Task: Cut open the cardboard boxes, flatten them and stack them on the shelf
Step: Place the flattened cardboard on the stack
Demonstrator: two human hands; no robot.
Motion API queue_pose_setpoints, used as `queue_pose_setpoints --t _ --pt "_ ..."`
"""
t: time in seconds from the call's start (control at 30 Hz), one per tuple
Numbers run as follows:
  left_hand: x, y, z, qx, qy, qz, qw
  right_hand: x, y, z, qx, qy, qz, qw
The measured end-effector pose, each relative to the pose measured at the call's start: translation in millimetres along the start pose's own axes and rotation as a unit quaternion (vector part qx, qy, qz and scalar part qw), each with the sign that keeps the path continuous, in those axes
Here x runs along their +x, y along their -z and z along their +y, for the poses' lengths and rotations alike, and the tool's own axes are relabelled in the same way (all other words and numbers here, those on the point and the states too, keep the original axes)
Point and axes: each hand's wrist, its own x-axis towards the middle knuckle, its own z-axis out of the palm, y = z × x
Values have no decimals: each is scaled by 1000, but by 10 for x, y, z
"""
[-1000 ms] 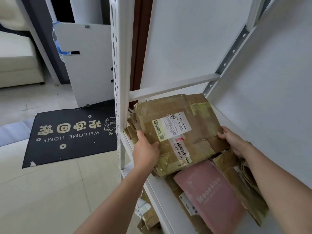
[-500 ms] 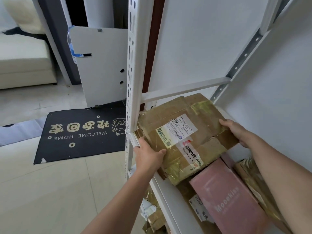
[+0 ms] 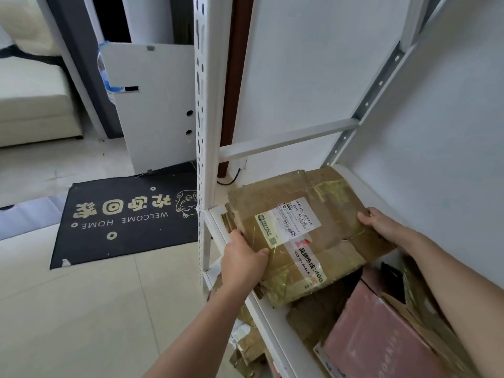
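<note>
A flattened cardboard box (image 3: 305,230), brown with glossy tape and a white shipping label (image 3: 286,222) on its upper face, lies on the white metal shelf (image 3: 275,331) at its far left corner, on top of other flattened cardboard whose layered edges show at the front-left. The left hand (image 3: 242,261) grips the box's near-left edge, thumb lying on the top face and fingers curled under it beside the shelf's front rail. The right hand (image 3: 381,225) holds the box's right edge, with the fingers wrapped over that side near the wall (image 3: 450,159). Nearer the camera on the same shelf, a pink flattened box (image 3: 381,339) lies over more brown cardboard, just beside the held box's near edge. Below the front rail, crumpled taped cardboard (image 3: 248,347) shows on a lower level. A perforated white upright (image 3: 204,105) rises at the shelf's front-left corner. On the tiled floor (image 3: 81,323) to the left lies a black doormat (image 3: 122,216) reading WELCOME HOME, with a white panel (image 3: 152,105) standing behind it.
</note>
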Motion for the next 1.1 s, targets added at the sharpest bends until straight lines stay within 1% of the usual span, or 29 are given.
queue_pose_setpoints --t 0.07,0.1,0.13,0.17,0.2,0.23,0.27,0.33,0.4,0.47,0.53,0.63,0.77,0.83,0.9,0.97,1.03,1.07,1.1 --pt "-58 -30 53 41 -11 7 999 -48 -35 -53 -63 24 30 997" --pt "-87 -37 71 74 -41 21 996 -77 -64 -87 -98 40 67 992" --pt "-125 -36 82 119 -91 37 988 -117 -105 -127 -133 57 114 983" --pt "-154 -35 82 176 -156 53 970 -167 -148 -166 -164 71 160 971" --pt "-176 -27 76 231 -221 62 945 -232 -191 -201 -191 83 195 958" --pt "-178 -19 67 274 -270 60 921 -301 -240 -229 -218 89 214 948" --pt "-167 -10 64 303 -297 50 904 -368 -295 -247 -246 89 219 940" --pt "-128 4 69 330 -299 16 895 -481 -430 -269 -285 77 186 937" --pt "-78 18 70 353 -285 -20 891 -557 -577 -298 -277 59 120 952" --pt "-25 45 44 392 -274 -46 877 -571 -699 -299 -280 50 76 956" --pt "25 80 13 416 -277 -60 864 -563 -794 -253 -308 46 58 948" --pt "55 82 -7 431 -286 -65 853 -537 -876 -199 -307 29 31 951" --pt "7 40 30 450 -278 -53 847 -641 -777 -403 -313 6 14 950" --pt "-56 68 136 446 -274 -42 851 -848 -646 -525 -304 24 26 952" --pt "-143 119 282 429 -275 -31 860 -1163 -496 -550 -296 61 58 952" --pt "-281 147 420 409 -293 -27 864 -1559 -327 -431 -274 123 138 944" --pt "-439 129 529 382 -315 -20 869 -1931 -111 -181 -191 196 229 934" --pt "-528 109 568 371 -327 -17 869 -2096 19 -12 -149 215 262 929" --pt "-622 83 595 366 -342 -11 865 -2238 151 175 -124 213 283 927"
